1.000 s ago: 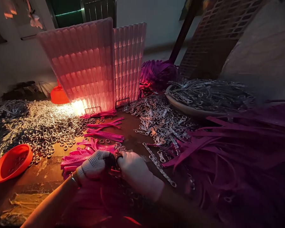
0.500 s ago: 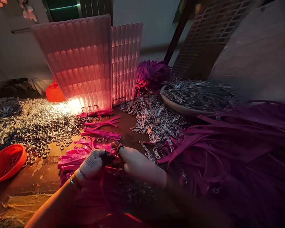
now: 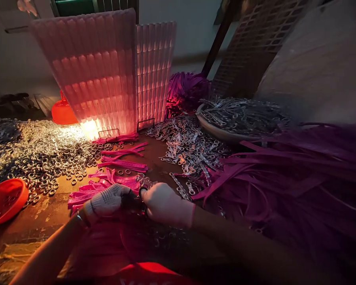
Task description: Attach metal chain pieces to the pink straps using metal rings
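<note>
My left hand (image 3: 106, 201), in a knit glove with dark dots and darkened fingertips, is closed, its fingertips in shadow. My right hand (image 3: 166, 204), in a pale glove, is closed in a pinch with a small dark ring (image 3: 142, 191) at its fingertips. The two hands almost meet, and what my left fingers grip cannot be made out. Just behind them lies a pile of pink fabric straps (image 3: 91, 190), with more straps (image 3: 123, 163) in a row farther back. Small metal chain pieces (image 3: 180, 186) lie beyond my right hand.
Metal rings (image 3: 68, 158) are heaped at left under a red lamp (image 3: 63, 113). An orange-red bowl (image 3: 20, 194) stands at the left edge. Ridged translucent panels (image 3: 97, 71) rise at the back. A basin (image 3: 209, 128) heaped with chains and a large purple strap pile (image 3: 284, 190) occupy the right.
Both hands have shifted slightly left in view, along with the whole scene. The pink strip seen below the fingers no longer shows there. The right hand has turned a little and its fingers remain closed.
</note>
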The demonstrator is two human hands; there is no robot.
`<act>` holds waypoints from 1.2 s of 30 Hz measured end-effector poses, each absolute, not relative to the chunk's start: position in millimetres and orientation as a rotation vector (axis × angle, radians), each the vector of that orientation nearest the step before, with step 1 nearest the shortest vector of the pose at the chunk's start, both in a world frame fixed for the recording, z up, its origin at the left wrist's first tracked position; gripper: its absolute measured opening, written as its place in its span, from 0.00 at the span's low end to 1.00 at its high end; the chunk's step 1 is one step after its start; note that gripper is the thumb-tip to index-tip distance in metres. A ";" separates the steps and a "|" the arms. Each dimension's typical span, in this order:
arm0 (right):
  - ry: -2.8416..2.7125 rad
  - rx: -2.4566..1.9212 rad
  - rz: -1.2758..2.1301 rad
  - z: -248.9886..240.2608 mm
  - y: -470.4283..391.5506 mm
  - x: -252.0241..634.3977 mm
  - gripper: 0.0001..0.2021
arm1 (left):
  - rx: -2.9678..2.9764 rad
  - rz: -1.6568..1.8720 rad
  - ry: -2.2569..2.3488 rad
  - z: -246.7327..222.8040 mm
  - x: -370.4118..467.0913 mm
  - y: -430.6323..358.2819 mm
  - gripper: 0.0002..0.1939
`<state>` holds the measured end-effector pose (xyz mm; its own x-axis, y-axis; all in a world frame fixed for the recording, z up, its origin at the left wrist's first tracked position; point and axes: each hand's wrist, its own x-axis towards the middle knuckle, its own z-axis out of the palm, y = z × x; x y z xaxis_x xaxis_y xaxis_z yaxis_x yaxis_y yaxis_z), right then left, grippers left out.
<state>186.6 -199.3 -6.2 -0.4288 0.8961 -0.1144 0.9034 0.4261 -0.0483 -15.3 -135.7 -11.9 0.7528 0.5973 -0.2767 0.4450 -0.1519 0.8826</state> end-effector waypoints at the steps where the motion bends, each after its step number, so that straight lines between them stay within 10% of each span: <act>1: 2.568 1.676 -0.149 -5.2 -199.8 189.8 0.12 | 1.775 0.100 0.776 -0.4 -24.9 -129.2 0.09; 17: 2.011 2.322 -0.227 -75.1 -63.1 294.1 0.12 | 0.386 0.644 0.835 -34.4 -21.7 -78.5 0.16; 30: 2.274 2.530 -0.336 -103.8 -76.6 275.6 0.15 | 1.098 0.653 0.953 -39.4 4.2 -108.1 0.19; 36: 2.871 2.393 -1.063 -63.3 -137.0 201.6 0.15 | 1.291 0.866 1.105 -47.4 17.4 -120.3 0.09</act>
